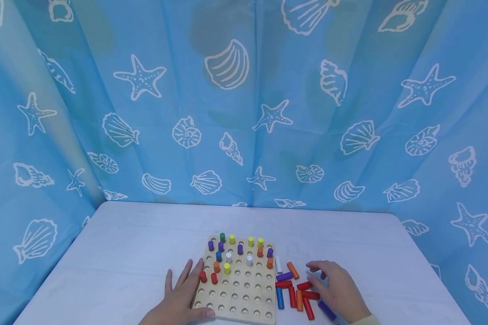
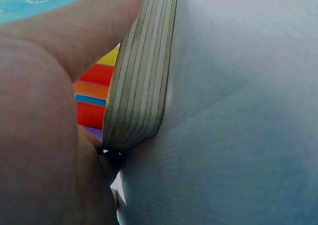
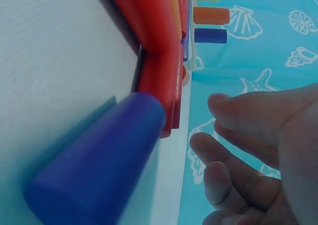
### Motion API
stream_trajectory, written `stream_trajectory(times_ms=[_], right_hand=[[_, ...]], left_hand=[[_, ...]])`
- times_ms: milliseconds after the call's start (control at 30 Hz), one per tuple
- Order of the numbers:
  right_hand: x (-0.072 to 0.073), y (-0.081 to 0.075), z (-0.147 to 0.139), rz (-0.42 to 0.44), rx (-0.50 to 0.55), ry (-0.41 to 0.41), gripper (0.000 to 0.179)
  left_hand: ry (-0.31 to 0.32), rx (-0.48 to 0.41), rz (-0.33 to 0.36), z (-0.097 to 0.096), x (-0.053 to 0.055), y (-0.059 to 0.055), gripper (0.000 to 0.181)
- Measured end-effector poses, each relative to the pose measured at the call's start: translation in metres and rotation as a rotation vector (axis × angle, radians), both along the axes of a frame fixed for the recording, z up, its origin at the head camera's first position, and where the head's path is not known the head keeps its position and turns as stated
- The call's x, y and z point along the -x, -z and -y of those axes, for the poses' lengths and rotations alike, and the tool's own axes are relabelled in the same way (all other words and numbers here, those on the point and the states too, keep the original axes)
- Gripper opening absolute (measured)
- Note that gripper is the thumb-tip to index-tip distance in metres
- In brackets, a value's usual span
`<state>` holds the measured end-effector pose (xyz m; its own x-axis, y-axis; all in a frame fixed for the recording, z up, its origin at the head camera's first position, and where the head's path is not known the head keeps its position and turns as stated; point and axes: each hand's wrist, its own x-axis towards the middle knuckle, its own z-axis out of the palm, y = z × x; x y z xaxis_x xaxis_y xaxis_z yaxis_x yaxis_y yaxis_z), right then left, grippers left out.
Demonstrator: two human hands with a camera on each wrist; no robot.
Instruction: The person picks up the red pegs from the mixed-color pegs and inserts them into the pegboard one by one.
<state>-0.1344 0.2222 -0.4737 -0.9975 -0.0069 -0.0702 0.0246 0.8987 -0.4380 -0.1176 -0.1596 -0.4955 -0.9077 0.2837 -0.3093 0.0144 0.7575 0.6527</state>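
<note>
A square wooden pegboard (image 1: 248, 293) lies on the table, coloured pegs standing in its far rows and at its left. My left hand (image 1: 176, 300) rests against its near left corner, fingers spread along the left edge and thumb at the front edge. The layered side of the board (image 2: 141, 66) shows close up in the left wrist view. My right hand (image 1: 341, 289) hovers over loose pegs right of the board, fingers loosely bent and holding nothing. A red peg (image 1: 304, 285) lies by its fingertips, and a purple peg (image 1: 327, 310) lies just below the hand.
Beside the board's right edge lie several more loose pegs, among them a blue peg (image 1: 280, 298), a white peg (image 1: 279, 265) and an orange peg (image 1: 293, 270). The white table (image 1: 126, 253) is bordered by a blue seashell curtain (image 1: 244, 113) behind and at both sides.
</note>
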Motion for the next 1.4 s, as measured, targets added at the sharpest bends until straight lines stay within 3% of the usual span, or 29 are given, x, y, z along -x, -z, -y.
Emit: stream_trajectory(times_ms=[467,900,1400], right_hand=[[0.0014,0.0015,-0.0021,0.105,-0.055,-0.057,0.036],[0.0042,0.0021,-0.0004,0.123,-0.061,-0.101,0.025],[0.0072,0.0004,-0.0005,0.144,-0.094,-0.126,0.015]], left_hand=[[-0.009,-0.021,0.002,0.001,0.003,0.0081,0.13],[-0.015,-0.004,0.005,-0.0013,0.0016,0.0053,0.128],[-0.001,-0.054,-0.009,0.0004,0.0004,0.005,0.129]])
